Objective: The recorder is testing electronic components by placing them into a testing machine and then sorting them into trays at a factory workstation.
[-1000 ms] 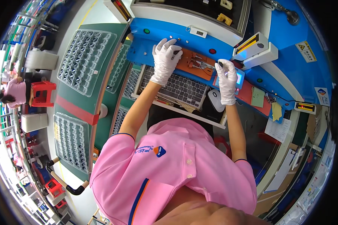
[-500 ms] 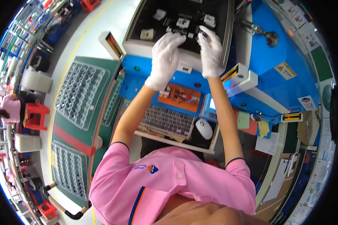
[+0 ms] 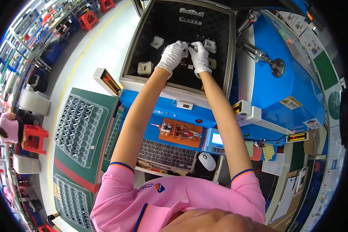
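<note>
Both my hands wear white gloves and reach into a shallow case lined with black foam (image 3: pixel 166 23). My left hand (image 3: pixel 173 56) and my right hand (image 3: pixel 199 58) meet over the middle of it, fingers bent and pinched close together. A small dark part (image 3: pixel 190 45) shows between the fingertips, and a white block (image 3: pixel 185 52) lies partly hidden just below them. What each hand grips is too small to make out. Around them sit a white block (image 3: pixel 210 45) to the right, a tilted white piece (image 3: pixel 157 42) to the left and a cream block (image 3: pixel 145 68) nearer the front.
Two slotted white strips (image 3: pixel 191 20) lie at the far end. In front are an orange fixture (image 3: pixel 180 133), a keyboard (image 3: pixel 168 154) and a mouse (image 3: pixel 207 161). Clear plastic trays (image 3: pixel 81 129) rest on the green table at left. A blue machine lid (image 3: pixel 282 81) stands at right.
My hands have moved farther into the case and closer together, the right one shifting leftward to meet the left. The view has tilted, showing more of the case's far end.
</note>
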`<state>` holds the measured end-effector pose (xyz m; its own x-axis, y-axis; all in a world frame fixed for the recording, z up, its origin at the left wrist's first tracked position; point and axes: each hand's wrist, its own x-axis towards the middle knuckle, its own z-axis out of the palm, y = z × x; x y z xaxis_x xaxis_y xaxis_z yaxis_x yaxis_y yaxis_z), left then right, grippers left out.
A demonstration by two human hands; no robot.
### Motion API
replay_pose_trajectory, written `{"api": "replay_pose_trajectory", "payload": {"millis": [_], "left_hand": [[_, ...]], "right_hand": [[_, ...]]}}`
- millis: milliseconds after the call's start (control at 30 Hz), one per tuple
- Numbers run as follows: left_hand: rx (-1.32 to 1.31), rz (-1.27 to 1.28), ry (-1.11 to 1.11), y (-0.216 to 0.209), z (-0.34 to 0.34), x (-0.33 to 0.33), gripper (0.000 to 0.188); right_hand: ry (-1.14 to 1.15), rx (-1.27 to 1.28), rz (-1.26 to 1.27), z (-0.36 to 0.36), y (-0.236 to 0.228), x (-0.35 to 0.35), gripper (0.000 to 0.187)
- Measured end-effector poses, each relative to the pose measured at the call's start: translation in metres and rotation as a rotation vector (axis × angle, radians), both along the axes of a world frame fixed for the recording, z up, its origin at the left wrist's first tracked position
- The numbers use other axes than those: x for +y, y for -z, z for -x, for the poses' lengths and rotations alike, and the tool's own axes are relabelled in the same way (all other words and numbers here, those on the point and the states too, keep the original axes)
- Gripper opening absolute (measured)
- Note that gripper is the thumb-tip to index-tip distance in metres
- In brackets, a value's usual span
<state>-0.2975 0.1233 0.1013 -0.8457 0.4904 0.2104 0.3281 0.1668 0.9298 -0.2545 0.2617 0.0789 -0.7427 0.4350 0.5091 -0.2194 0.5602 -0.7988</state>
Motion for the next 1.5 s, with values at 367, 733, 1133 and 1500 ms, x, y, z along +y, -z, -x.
{"api": "replay_pose_trajectory", "payload": {"millis": [367,733,1133,1500], "left_hand": [[0.531,-0.103,-0.454,0.007,-0.218,-0.117,0.024],[0.417,0.248,-0.346,0.075,-0.235,-0.147,0.017],[0.439,0.360,-0.157,0.072,-0.215,-0.167,0.018],[-0.239,-0.188,-0.220,0.054,-0.326,-0.175,0.024]], "right_hand": [[-0.071,-0.306,-0.515,-0.001,-0.014,0.003,0.027],[0.022,0.158,-0.718,-0.200,-0.026,-0.044,0.032],[-0.109,-0.240,-0.827,-0.278,0.055,-0.027,0.023],[-0.338,-0.139,-0.968,-0.335,0.046,-0.051,0.022]]}}
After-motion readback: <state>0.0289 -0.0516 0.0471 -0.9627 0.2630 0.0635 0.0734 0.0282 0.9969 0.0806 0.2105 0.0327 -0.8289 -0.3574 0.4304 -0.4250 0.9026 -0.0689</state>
